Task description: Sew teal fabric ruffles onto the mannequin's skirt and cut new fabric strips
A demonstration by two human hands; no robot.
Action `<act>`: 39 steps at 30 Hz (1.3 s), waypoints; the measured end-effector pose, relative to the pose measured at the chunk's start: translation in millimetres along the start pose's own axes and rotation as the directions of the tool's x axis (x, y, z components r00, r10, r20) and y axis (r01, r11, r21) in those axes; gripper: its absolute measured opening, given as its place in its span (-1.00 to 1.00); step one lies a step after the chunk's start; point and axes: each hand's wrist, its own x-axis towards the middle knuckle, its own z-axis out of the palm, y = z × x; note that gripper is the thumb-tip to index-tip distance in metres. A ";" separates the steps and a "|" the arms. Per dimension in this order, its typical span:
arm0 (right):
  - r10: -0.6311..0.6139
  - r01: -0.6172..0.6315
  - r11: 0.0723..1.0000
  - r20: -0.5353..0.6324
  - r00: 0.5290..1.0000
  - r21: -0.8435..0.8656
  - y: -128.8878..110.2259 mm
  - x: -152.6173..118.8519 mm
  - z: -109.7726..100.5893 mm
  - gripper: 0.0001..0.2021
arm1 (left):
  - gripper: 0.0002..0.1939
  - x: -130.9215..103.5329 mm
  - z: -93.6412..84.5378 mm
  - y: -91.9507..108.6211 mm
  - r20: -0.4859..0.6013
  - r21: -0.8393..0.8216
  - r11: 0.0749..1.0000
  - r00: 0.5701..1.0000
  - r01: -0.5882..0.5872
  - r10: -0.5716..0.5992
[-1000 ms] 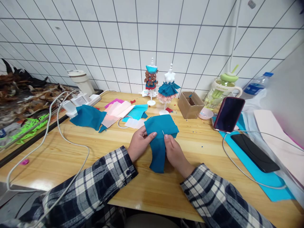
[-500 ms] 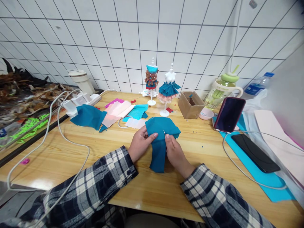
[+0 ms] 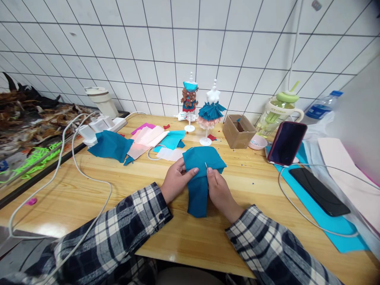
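My left hand (image 3: 178, 180) pinches the left edge of a teal sheet of crepe paper (image 3: 198, 194) between thumb and fingers. The sheet is held above the table, its wide top folded over and a strip hanging below. Close by on the right, my right hand (image 3: 219, 184) is closed around a thin metal tool (image 3: 206, 165). Only its slim shiny tip shows, lying against the paper above my thumb; the rest is hidden in the hand. Behind the sheet stand two small dress forms, one with a teal and pink ruffled skirt (image 3: 211, 113), the other with brown bows (image 3: 190, 98).
Paper pieces, including a teal one (image 3: 109, 147), lie at left beside a power strip (image 3: 118, 124) with trailing white cables. A cardboard box (image 3: 238, 133), a pink bowl (image 3: 257, 142), a jug (image 3: 274, 113), and two phones, one propped upright (image 3: 286, 143), stand or lie at right.
The teal paper has shifted slightly to the right and its hanging strip a little lower. Both hands keep their grips, nearly in the same place.
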 end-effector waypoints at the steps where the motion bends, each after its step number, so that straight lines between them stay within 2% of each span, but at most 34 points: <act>1: -0.004 0.004 1.000 0.005 1.000 -0.007 0.1 0.0 0.1 -0.65 | -0.50 -0.8 -1.1 1.0 -0.004 0.028 0.999 1.000 -0.024 0.024; 5: -0.034 0.036 0.999 0.072 0.997 -0.026 1.7 -0.5 1.3 -0.65 | -0.58 -0.5 -9.0 2.9 -0.079 0.127 0.984 0.988 -0.122 0.132; 9: -0.049 0.054 0.997 0.105 0.993 -0.046 4.0 -1.6 2.4 -0.65 | -0.63 4.9 -14.9 0.6 -0.145 0.063 0.995 0.986 -0.072 0.081; 12: -0.037 0.042 0.999 0.127 0.991 -0.034 5.2 -2.0 2.7 -0.65 | -0.62 7.1 -14.5 0.7 -0.120 0.021 0.999 0.992 -0.029 0.031; 15: -0.024 0.024 1.000 0.138 0.990 -0.003 6.4 -2.1 3.4 -0.65 | -0.63 6.0 -11.8 3.6 -0.100 0.050 0.999 0.995 0.010 -0.005; 24: -0.002 -0.002 1.000 0.124 0.992 0.026 8.0 -1.3 4.0 -0.64 | -0.68 2.4 -6.3 7.5 -0.071 0.106 0.994 0.997 -0.008 0.016; 32: -0.022 0.023 1.000 0.097 0.995 -0.018 4.2 -0.8 2.0 -0.63 | -0.50 3.5 -5.8 5.5 -0.076 0.081 0.997 0.997 -0.003 0.009; 39: -0.009 0.006 1.000 0.126 0.992 0.021 4.4 -0.7 1.0 -0.62 | -0.42 3.1 -7.1 5.2 -0.006 0.026 0.999 1.000 -0.019 0.019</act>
